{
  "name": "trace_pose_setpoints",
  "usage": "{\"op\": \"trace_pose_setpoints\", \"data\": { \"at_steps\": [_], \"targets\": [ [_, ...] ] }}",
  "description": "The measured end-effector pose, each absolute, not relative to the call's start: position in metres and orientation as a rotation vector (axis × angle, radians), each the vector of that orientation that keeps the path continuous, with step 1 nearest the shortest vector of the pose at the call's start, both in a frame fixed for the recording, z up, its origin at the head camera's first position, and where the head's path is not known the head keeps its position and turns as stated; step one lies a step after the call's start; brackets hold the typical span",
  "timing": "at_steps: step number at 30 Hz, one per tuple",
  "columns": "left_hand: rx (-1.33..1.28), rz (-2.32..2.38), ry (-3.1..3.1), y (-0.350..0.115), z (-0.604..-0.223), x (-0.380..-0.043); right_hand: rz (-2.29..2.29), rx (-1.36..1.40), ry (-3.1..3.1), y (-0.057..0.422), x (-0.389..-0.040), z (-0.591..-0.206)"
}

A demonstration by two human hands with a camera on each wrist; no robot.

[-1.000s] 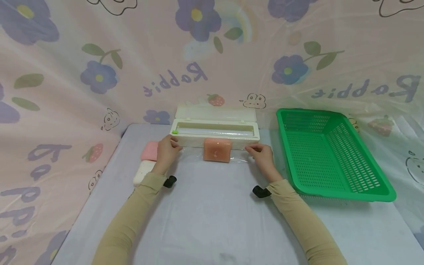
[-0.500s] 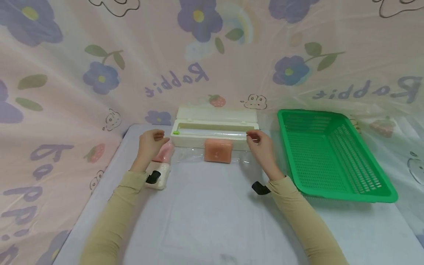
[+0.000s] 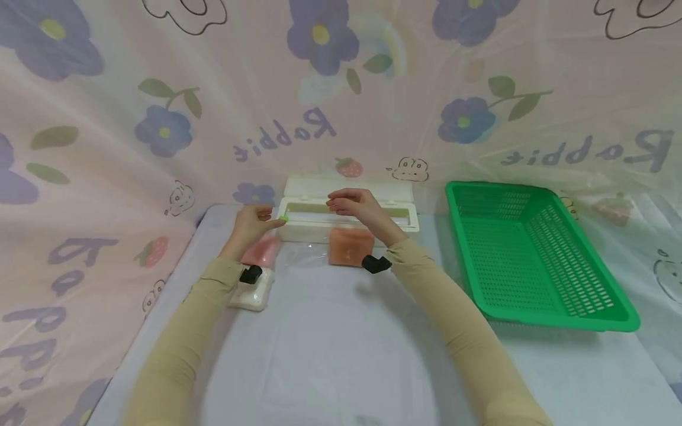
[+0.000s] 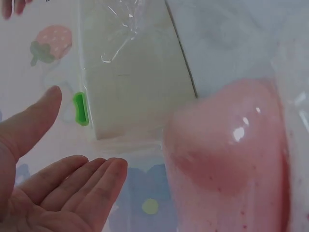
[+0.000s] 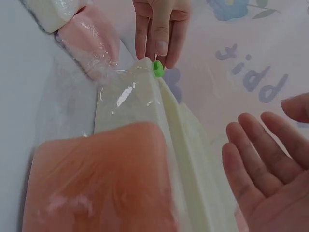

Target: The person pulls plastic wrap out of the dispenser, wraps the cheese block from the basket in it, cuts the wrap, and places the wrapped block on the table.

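Observation:
My left hand is at the left end of a white cling film dispenser, thumb close to its green slider. In the left wrist view its fingers are extended and apart from the slider. Above the dispenser's middle hangs my right hand, fingers loosely spread and holding nothing in the right wrist view. An orange block leans on the dispenser's front, with clear film around it. Below my left hand lie a film-wrapped pink piece and a white block; what they are is unclear.
A large green plastic basket stands on the right. The dispenser's lid is raised against the printed curtain behind. White cloth covers the table in front.
Both hands have let go of the film's ends. The left hand moved left, then toward the green slider. The right hand swung left over the dispenser. The orange block stayed put.

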State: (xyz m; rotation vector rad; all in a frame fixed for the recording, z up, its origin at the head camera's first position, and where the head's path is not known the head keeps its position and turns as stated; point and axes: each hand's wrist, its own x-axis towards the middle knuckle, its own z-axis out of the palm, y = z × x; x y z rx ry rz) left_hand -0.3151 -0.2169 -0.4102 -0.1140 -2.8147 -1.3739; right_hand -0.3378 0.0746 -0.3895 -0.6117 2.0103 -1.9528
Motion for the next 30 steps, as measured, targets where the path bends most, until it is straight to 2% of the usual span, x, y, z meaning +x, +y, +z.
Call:
{"op": "trace_pose_setpoints", "data": {
  "at_steps": [11, 30],
  "targets": [
    [-0.003, -1.504, -2.897, -0.209, -0.408, -0.323, -1.878, -0.692, 2.001, 0.024, -0.364, -0.404],
    [0.121, -1.508, -2.831, -0.203, -0.418, -0.327, -1.653, -0.775, 2.374, -0.037, -0.369, -0.428]
  ]
}}
